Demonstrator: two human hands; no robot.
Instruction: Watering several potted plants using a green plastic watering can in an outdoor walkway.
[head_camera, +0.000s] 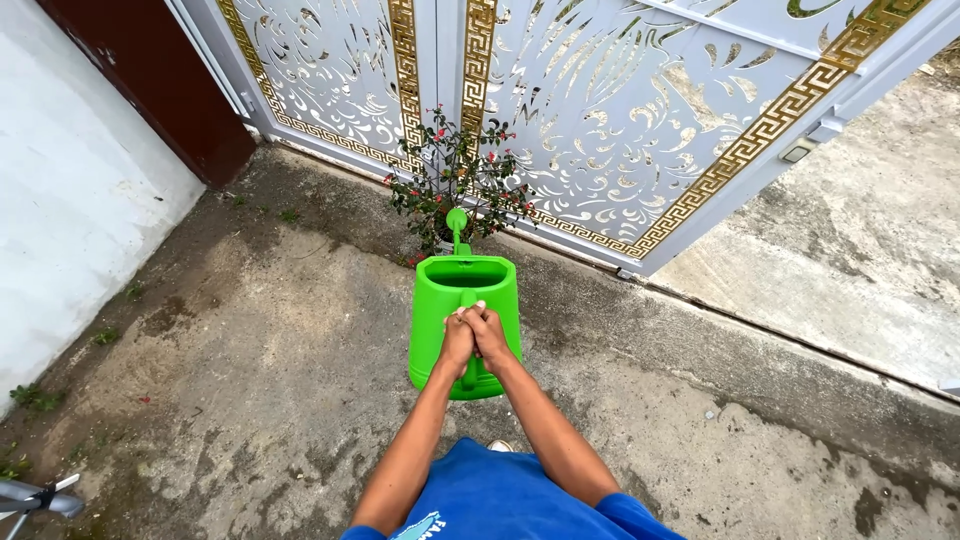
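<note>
A bright green watering can (463, 300) hangs in front of me over the concrete ground. My left hand (456, 340) and my right hand (489, 332) are both clasped around its handle, side by side and touching. The can's spout (457, 226) points away from me at a small potted plant (462, 185) with dark leaves and red flowers, standing against the gate. The pot itself is mostly hidden by the foliage and the spout.
An ornate white and gold metal gate (620, 110) stands behind the plant, its right leaf angled open. A white wall (70, 200) runs along the left, with a dark red door (170, 70) beside it. A grey metal object (40, 500) sits at the bottom left.
</note>
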